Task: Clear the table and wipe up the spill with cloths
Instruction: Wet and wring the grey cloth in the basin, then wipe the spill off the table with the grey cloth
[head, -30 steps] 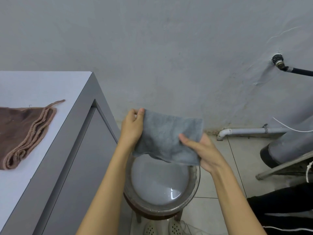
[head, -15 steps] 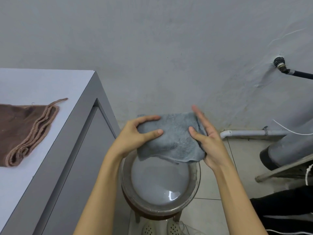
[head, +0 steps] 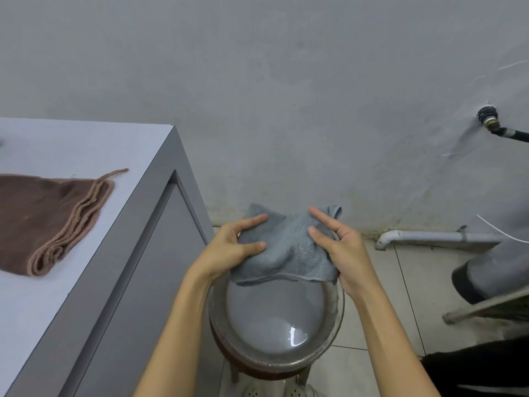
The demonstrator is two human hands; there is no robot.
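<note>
Since half a second ago the grey cloth (head: 286, 247) has bunched further between the two hands, its middle now puckered where it lay flatter, and it has dropped closer to the basin's rim.

The grey table (head: 86, 156) fills the left side, and a folded brown cloth (head: 43, 219) lies flat on its pale top, well apart from the hands. Beside the table's corner a round basin (head: 274, 359) of cloudy water stands on a low stool. The grey cloth hangs just above the basin's far rim. The left hand (head: 229, 253) pinches the cloth's left edge between thumb and fingers; the right hand (head: 343, 253) grips its right edge, the forefinger stretched out over the top. A white pipe (head: 429, 237) runs along the wall's foot. No writing or label can be read anywhere.
</note>
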